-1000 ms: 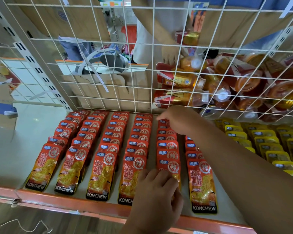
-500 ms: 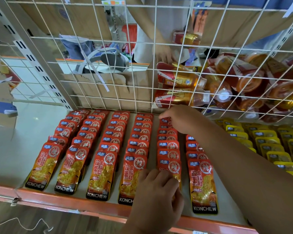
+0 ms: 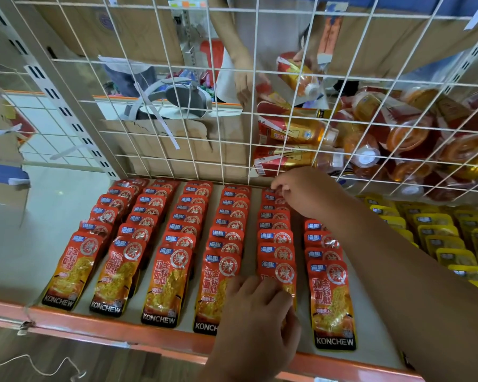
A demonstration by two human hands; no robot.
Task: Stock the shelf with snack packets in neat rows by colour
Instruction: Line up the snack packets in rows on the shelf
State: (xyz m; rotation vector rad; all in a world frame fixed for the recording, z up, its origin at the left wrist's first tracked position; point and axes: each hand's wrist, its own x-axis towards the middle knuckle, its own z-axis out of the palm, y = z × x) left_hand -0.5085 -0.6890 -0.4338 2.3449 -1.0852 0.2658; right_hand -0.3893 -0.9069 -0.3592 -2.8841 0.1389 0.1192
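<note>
Red packets are lying lengthwise bottom-to-top of frame, tops pointing up. Centre-bottom, the left hand is pressing one flat-fingered; the right hand is pinching the rearmost packet.

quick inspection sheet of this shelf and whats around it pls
surface: pale shelf with an orange front lip
job's things: red packets in six overlapping rows; yellow packets in rows to the right
clutter: grey headset on cardboard behind the grid
grippers: left hand rests on the fifth red row's front; right hand touches that row's back, grip unclear
cables: thin white cord hangs below the shelf front, left
surroundings: white wire grid; piled bottles behind it; another person there holding a bottle
</note>
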